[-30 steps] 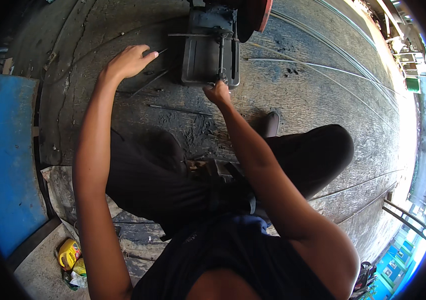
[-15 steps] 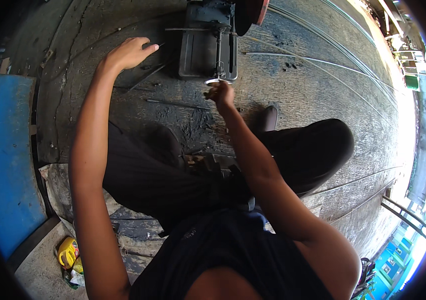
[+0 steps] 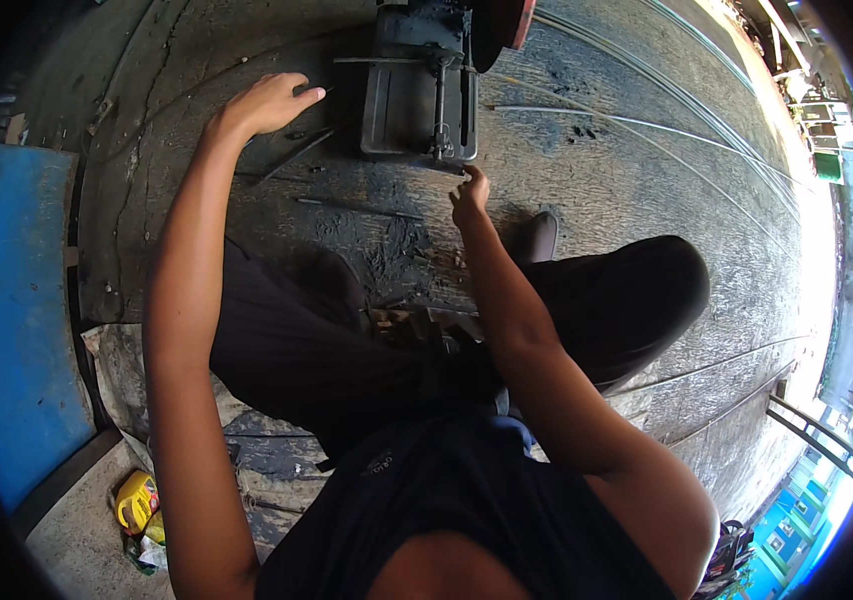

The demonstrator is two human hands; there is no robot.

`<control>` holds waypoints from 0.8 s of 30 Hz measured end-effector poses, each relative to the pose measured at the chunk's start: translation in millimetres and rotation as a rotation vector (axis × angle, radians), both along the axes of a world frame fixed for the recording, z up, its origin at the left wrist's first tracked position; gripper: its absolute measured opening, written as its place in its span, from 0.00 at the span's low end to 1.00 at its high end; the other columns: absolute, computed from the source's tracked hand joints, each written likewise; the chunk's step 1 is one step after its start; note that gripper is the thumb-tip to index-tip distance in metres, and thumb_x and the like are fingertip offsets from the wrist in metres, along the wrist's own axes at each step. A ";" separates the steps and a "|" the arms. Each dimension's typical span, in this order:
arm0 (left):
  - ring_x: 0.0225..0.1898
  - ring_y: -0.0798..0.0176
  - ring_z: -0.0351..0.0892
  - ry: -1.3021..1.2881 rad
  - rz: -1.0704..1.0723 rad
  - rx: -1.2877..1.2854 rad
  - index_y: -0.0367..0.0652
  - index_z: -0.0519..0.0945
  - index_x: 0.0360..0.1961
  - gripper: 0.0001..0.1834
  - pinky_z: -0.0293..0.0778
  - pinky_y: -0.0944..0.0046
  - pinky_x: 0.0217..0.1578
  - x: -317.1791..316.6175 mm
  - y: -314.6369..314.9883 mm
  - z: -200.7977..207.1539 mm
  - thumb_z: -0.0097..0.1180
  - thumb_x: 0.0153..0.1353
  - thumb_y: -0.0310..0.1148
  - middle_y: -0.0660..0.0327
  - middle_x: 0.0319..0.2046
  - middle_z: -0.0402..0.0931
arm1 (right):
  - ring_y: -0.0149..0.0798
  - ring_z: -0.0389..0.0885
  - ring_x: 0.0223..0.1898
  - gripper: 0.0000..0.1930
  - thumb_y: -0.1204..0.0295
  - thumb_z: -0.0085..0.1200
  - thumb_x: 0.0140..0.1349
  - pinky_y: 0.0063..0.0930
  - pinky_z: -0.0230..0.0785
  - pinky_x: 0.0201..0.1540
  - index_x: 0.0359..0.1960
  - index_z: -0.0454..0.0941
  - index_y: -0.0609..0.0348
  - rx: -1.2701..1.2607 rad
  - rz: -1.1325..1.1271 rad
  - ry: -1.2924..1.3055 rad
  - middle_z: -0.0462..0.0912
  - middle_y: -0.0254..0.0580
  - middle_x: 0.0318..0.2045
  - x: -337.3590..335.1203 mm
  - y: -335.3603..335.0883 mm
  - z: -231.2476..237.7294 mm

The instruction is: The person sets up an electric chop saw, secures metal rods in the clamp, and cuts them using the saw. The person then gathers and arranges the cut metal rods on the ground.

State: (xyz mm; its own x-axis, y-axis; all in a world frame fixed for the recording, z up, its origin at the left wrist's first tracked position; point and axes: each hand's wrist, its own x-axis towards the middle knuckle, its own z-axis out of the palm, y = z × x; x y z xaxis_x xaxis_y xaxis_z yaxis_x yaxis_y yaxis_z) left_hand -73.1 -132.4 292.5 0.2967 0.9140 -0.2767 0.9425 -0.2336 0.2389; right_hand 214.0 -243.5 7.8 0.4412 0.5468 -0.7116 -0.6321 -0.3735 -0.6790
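A cut-off saw [image 3: 371, 120] with a dark metal base stands on the floor ahead of me. Its clamp screw [image 3: 440, 110] runs along the base toward me, and a thin metal rod [image 3: 352, 60] lies across behind it. At the base's near right corner, my right hand [image 3: 471, 196] has its fingers closed at the clamp's crank handle, which is mostly hidden. Left of the saw, my left hand [image 3: 272, 102] is held out with thumb and forefinger apart. A small dark tip shows by the thumb, but I cannot make out what it is.
A short rod [image 3: 357, 208] lies between my feet and the saw. Several long rods [image 3: 647, 62] stretch across the floor to the right. A blue panel [image 3: 17, 320] stands at the left, with a yellow bottle [image 3: 136, 502] below it. A red-edged disc [image 3: 521, 25] sits behind the saw.
My right hand has moved slightly right and a little nearer, from the screw's end to the base's corner. The bright handle seen before no longer shows. My left hand has hardly moved.
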 end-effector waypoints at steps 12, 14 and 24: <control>0.52 0.45 0.77 0.018 -0.014 -0.053 0.36 0.74 0.57 0.34 0.71 0.53 0.52 -0.3 2.5 -4.2 0.50 0.65 0.56 0.42 0.49 0.77 | 0.40 0.78 0.18 0.14 0.68 0.52 0.58 0.31 0.72 0.23 0.41 0.77 0.65 0.111 0.477 -0.173 0.79 0.44 0.23 -56.6 -32.2 23.0; 0.52 0.45 0.77 0.037 -0.030 -0.068 0.36 0.73 0.58 0.34 0.71 0.53 0.52 -5.1 3.8 -3.4 0.50 0.64 0.56 0.42 0.49 0.77 | 0.43 0.80 0.24 0.15 0.67 0.52 0.58 0.34 0.74 0.28 0.43 0.76 0.64 0.011 0.333 -0.079 0.80 0.46 0.29 -37.3 -35.1 2.3; 0.52 0.45 0.77 0.060 -0.012 -0.102 0.36 0.73 0.58 0.34 0.70 0.53 0.52 -6.3 1.7 -4.0 0.50 0.64 0.56 0.42 0.49 0.77 | 0.48 0.83 0.43 0.26 0.69 0.59 0.53 0.38 0.73 0.49 0.54 0.72 0.68 0.308 0.353 -0.815 0.83 0.55 0.40 -58.2 -16.6 40.9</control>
